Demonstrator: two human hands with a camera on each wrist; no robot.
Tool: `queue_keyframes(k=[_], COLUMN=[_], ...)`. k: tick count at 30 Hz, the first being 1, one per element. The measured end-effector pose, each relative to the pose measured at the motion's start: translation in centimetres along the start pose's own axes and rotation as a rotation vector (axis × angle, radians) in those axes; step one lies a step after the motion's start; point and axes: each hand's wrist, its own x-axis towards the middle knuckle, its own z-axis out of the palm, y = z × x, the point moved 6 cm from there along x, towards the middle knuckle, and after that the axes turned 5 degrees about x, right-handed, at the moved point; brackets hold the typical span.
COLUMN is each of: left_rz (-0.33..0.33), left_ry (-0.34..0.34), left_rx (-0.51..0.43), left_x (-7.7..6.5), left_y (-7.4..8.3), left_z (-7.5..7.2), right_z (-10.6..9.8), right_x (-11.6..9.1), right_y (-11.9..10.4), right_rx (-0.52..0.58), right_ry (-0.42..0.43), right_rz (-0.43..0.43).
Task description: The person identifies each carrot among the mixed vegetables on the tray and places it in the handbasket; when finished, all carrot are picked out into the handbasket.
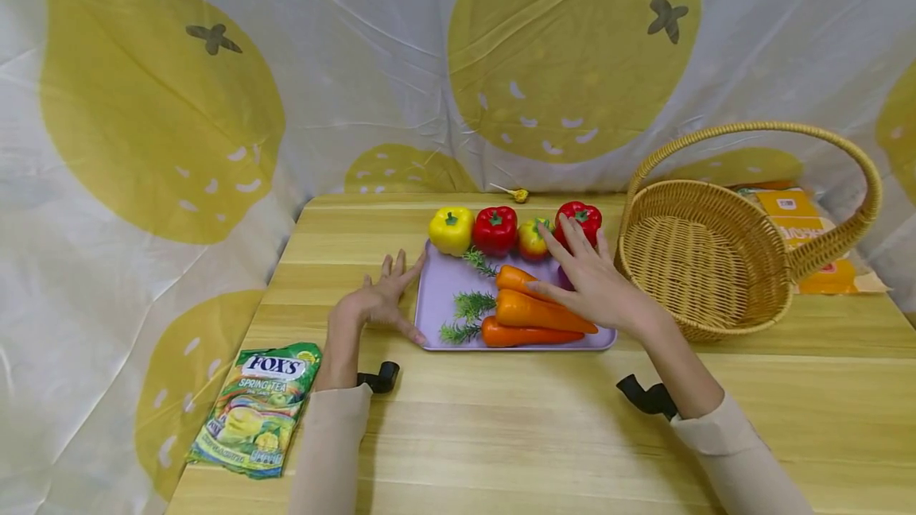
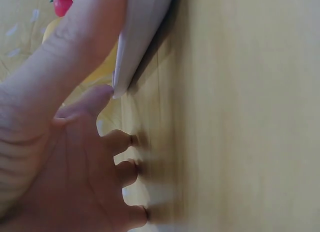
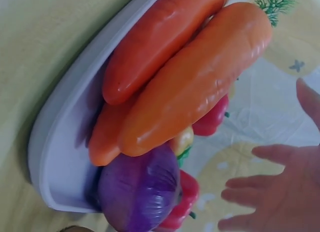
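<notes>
A lilac tray (image 1: 438, 292) lies on the table with several orange carrots (image 1: 533, 337) with green tops. Along its far edge are a yellow bell pepper (image 1: 451, 230), two red bell peppers (image 1: 494, 230) and a smaller yellow-red one (image 1: 531, 240). A round purple vegetable (image 3: 140, 189) shows beside the carrot tips in the right wrist view; my hand mostly hides it in the head view. My left hand (image 1: 382, 298) is at the tray's left end, fingers spread, thumb and index at its rim. Above the tray's right part my right hand (image 1: 590, 280) has its fingers spread, gripping nothing.
To the right stands a wicker basket (image 1: 704, 261) with a tall handle, in front of orange packaging (image 1: 830, 276). A green candy bag (image 1: 258, 408) lies at the left. A small yellow item on a stick (image 1: 519, 195) lies at the back by the lemon-print cloth (image 1: 372, 62).
</notes>
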Motion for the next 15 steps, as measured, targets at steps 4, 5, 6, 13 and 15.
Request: queue_keyframes(k=[4,5,6,13,15], left_rz=[-0.003,-0.004,-0.006,-0.007,-0.007], left_ry=[-0.001,-0.001,-0.002,-0.006,-0.006], left_rx=[-0.003,-0.004,-0.004,0.013,0.016], left_x=[0.0,0.0,0.0,0.0,0.0], left_y=[0.0,0.0,0.0,-0.1,-0.2], left_z=[0.1,0.1,0.1,0.1,0.1], right_z=[0.3,0.4,0.6,1.5,1.7], right_x=[-0.4,-0.4,-0.5,-0.8,-0.8], right_y=[0.0,-0.1,-0.1,-0.4,-0.5], right_rx=[0.119,0.148,0.179,0.314,0.355], right_ry=[-0.035,-0.044,-0.051,-0.059,-0.056], right_rz=[-0.037,-0.048,-0.061,-0.203,-0.234])
